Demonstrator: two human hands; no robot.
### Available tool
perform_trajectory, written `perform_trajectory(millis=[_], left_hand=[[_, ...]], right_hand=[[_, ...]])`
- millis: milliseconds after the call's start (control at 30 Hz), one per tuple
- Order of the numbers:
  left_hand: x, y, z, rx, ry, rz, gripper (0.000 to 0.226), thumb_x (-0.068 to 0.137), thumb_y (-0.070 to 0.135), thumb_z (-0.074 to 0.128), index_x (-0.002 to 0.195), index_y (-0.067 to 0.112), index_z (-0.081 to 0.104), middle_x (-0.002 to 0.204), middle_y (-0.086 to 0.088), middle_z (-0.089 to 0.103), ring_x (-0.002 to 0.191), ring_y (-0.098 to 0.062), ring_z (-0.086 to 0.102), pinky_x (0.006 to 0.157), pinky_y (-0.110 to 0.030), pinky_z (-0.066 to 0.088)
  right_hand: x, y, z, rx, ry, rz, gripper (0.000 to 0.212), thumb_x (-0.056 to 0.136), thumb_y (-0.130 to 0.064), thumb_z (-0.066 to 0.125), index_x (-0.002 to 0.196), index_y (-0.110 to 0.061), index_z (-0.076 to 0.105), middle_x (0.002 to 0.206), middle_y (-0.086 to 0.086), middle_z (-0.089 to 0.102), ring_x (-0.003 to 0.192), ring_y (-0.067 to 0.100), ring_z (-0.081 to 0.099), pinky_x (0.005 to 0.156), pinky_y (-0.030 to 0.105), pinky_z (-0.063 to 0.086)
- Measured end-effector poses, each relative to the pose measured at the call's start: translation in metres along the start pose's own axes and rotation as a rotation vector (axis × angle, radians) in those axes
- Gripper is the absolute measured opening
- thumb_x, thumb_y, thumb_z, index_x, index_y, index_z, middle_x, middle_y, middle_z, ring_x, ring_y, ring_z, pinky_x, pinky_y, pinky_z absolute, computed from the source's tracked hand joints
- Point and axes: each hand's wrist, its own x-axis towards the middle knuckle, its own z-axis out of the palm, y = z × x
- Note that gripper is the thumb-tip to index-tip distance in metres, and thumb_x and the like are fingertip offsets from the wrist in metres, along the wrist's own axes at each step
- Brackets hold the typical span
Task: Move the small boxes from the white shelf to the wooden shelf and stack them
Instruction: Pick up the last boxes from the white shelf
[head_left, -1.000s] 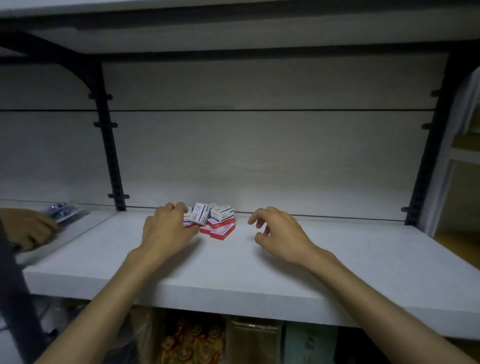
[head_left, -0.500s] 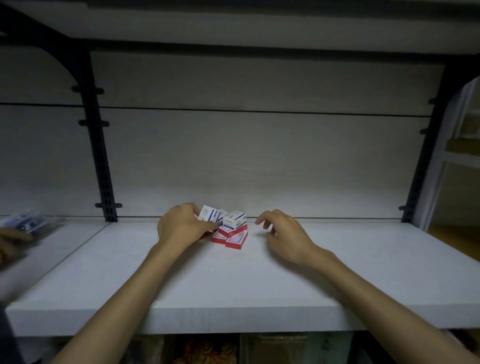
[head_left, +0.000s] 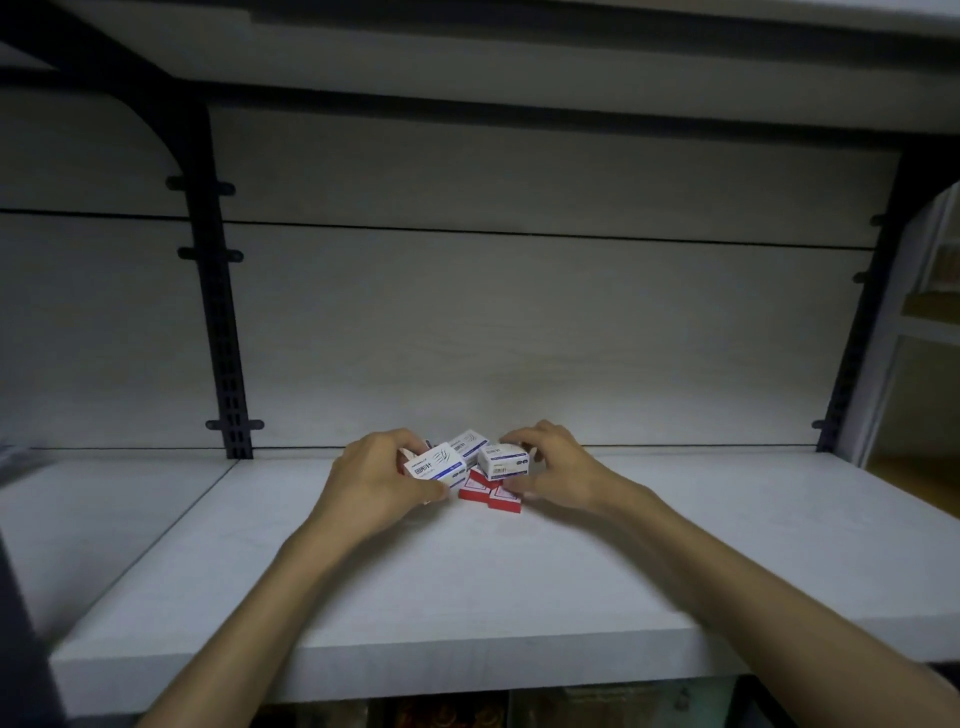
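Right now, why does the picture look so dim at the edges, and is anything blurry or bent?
Head view: light pools on the back panel behind the small boxes, fading to dark corners; the white shelf edge and black upright bow from the wide lens; left hand and right hand are fairly sharp, the far left edge is smeared.

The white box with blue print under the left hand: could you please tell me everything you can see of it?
The small white cardboard box with blue print is a squat carton showing blue characters and slanted blue stripes on the face towards the camera. It sits tilted at the left of the cluster of small boxes on the white shelf, partly over a flat red box. The left hand grips it, fingers curled over the top and thumb beneath its lower right corner.
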Motion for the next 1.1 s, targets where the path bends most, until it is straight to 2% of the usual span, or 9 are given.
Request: perform_trajectory(millis=[133,233,333,433,633,733,833,1000,1100], left_hand=[[0.003,-0.007,0.006,-0.056,-0.044,0.026,0.039,0.064,0.036,0.089,0.098,0.033,0.069,0.094,0.015,0.069,0.083,-0.007,0.066,0.071,-0.036,0.058],[0.004,-0.005,0.014,-0.073,-0.079,0.087,0.041,0.066,0.036,0.088,0.102,0.036,0.069,0.103,0.014,0.069,0.09,-0.003,0.062,0.071,-0.027,0.051],[0.0,0.008,0.026,-0.135,-0.111,0.136,0.041,0.066,0.032,0.088,0.103,0.034,0.07,0.097,0.017,0.072,0.086,0.001,0.063,0.064,-0.016,0.044],[-0.008,0.03,0.043,-0.172,-0.156,0.172,0.042,0.066,0.029,0.089,0.103,0.034,0.07,0.095,0.017,0.072,0.084,0.003,0.065,0.067,-0.014,0.048],[-0.03,0.092,0.086,-0.193,-0.242,0.293,0.039,0.064,0.029,0.088,0.097,0.037,0.07,0.094,0.019,0.073,0.08,0.003,0.066,0.072,-0.032,0.058],[-0.05,0.129,0.112,-0.179,-0.288,0.342,0.036,0.068,0.03,0.087,0.099,0.037,0.07,0.097,0.022,0.072,0.078,0.001,0.065,0.069,-0.029,0.057],[-0.076,0.17,0.142,-0.174,-0.317,0.362,0.036,0.07,0.037,0.085,0.102,0.039,0.069,0.098,0.027,0.068,0.085,-0.002,0.065,0.073,-0.028,0.056],[-0.123,0.246,0.201,-0.179,-0.346,0.403,0.036,0.072,0.039,0.085,0.104,0.038,0.068,0.097,0.028,0.066,0.086,-0.002,0.064,0.068,-0.018,0.049],[-0.149,0.294,0.237,-0.209,-0.365,0.406,0.037,0.07,0.036,0.086,0.102,0.039,0.068,0.099,0.023,0.071,0.086,-0.002,0.066,0.07,-0.02,0.052]], right_hand=[[-0.017,0.002,-0.001,0.185,0.079,0.054,0.044,0.069,-0.033,0.09,0.106,-0.027,0.066,0.099,-0.007,0.058,0.08,0.005,0.054,0.078,0.027,0.05],[-0.038,0.002,-0.005,0.459,0.098,0.134,0.041,0.071,-0.019,0.091,0.103,-0.02,0.065,0.096,0.003,0.07,0.068,0.009,0.058,0.067,0.025,0.051],[-0.071,0.001,-0.015,0.696,0.129,0.213,0.037,0.079,-0.005,0.082,0.111,-0.008,0.063,0.095,0.015,0.066,0.074,0.022,0.067,0.072,0.026,0.059],[-0.107,0.006,-0.032,0.796,0.176,0.222,0.033,0.083,-0.002,0.078,0.112,-0.006,0.063,0.1,0.019,0.069,0.079,0.026,0.073,0.074,0.026,0.059],[-0.175,0.039,-0.071,0.714,0.275,0.227,0.037,0.075,-0.003,0.085,0.107,-0.015,0.071,0.112,0.017,0.07,0.082,0.025,0.072,0.069,0.026,0.057],[-0.216,0.06,-0.091,0.719,0.332,0.236,0.038,0.076,-0.004,0.084,0.109,-0.018,0.071,0.113,0.008,0.071,0.089,0.028,0.074,0.079,0.03,0.06],[-0.262,0.085,-0.114,0.694,0.31,0.264,0.04,0.079,-0.006,0.082,0.113,-0.021,0.069,0.114,0.001,0.071,0.096,0.021,0.074,0.084,0.028,0.06],[-0.345,0.137,-0.161,0.737,0.321,0.262,0.043,0.079,0.003,0.079,0.117,-0.011,0.066,0.113,0.007,0.072,0.099,0.023,0.074,0.081,0.026,0.059],[-0.394,0.171,-0.193,0.768,0.291,0.287,0.046,0.079,0.004,0.078,0.121,-0.012,0.063,0.109,0.007,0.076,0.1,0.024,0.074,0.084,0.028,0.06]])
